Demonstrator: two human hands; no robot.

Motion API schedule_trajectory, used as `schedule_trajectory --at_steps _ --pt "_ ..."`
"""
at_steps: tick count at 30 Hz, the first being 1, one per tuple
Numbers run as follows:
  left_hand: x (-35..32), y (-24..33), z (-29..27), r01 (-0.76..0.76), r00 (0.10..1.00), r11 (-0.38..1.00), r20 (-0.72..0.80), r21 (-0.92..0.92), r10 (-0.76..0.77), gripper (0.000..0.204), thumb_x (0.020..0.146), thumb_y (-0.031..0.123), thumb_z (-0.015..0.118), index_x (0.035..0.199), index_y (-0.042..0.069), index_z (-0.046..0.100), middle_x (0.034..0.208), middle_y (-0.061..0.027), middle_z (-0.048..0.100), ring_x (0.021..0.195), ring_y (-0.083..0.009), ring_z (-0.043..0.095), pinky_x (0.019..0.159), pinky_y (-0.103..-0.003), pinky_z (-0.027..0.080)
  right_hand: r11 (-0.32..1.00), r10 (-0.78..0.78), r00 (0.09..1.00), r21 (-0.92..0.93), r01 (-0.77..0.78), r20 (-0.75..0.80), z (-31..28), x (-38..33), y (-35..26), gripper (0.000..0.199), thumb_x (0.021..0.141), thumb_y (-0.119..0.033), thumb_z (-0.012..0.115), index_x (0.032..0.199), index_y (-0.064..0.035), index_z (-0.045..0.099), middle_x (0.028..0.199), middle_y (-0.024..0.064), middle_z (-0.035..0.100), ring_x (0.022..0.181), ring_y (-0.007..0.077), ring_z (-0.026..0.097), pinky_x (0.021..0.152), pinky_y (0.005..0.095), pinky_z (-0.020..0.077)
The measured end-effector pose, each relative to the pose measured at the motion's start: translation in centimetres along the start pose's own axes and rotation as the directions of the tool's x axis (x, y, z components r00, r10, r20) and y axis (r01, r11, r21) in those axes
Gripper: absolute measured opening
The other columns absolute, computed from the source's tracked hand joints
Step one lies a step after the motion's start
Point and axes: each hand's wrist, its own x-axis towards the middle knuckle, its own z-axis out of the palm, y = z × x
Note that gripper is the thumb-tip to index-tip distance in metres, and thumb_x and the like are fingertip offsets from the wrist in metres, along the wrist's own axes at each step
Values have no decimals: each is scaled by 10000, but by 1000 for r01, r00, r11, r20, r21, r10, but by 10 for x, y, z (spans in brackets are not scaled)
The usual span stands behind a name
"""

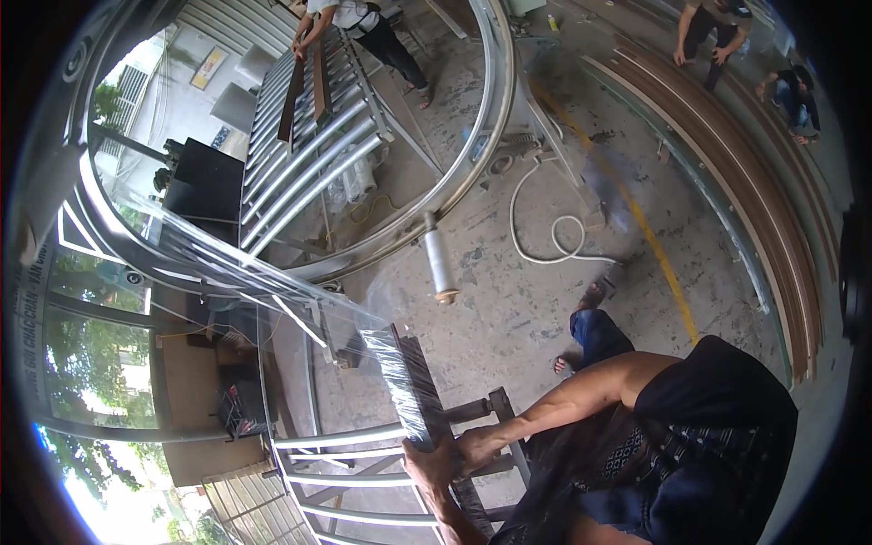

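Note:
A long bundle of dark strips (395, 377), partly wound in shiny clear plastic film, slants away from me over a roller stand. Around its near part my left hand (425, 461) is closed, with the thumb and fingers at its sides. My right hand (474, 449) lies right beside it, closed on the same bundle; some of its fingers are hidden. Stretched clear film (350, 318) runs to the bundle's far end from the large metal ring (400, 238) ahead. A white film roll (438, 259) is mounted at the ring's near side.
Metal rollers (363, 481) lie under and left of the bundle. Beyond the ring, a person (354, 20) handles dark strips (320, 86) on another roller table (318, 163). Long brown profiles (754, 191) are stacked at right, near two people. A pale hose (554, 250) curls on the floor.

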Motion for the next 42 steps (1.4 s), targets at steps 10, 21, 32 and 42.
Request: schedule_trajectory --at_steps 10,21,32,42 --pt "0 7 1 -33 999 999 -17 -40 32 586 571 290 778 977 -63 545 833 -275 646 780 -414 644 717 -462 491 953 293 935 -134 -270 198 -2 18 39 551 818 -518 643 864 30 674 755 130 673 618 235 672 493 353 570" --pt "3 9 2 -26 999 1000 -32 -14 25 625 588 344 786 1007 -58 556 875 -286 650 838 -442 642 752 -489 485 949 288 940 80 -306 182 -20 -2 35 458 870 -435 577 885 15 665 786 89 664 676 186 652 522 347 566" --pt "-2 13 3 -40 999 999 -32 13 40 621 609 371 776 1021 -38 556 889 -284 648 857 -454 633 775 -498 482 916 266 959 283 -284 100 -41 -53 55 392 912 -386 561 964 -4 636 818 92 677 653 192 660 531 325 550" --pt "11 6 -16 -214 963 965 200 149 183 789 817 424 715 1417 98 322 1266 -311 500 837 -343 654 621 -468 564 826 426 842 521 -213 -332 -66 -138 125 374 911 -351 564 970 13 628 869 124 683 690 212 668 580 347 560"
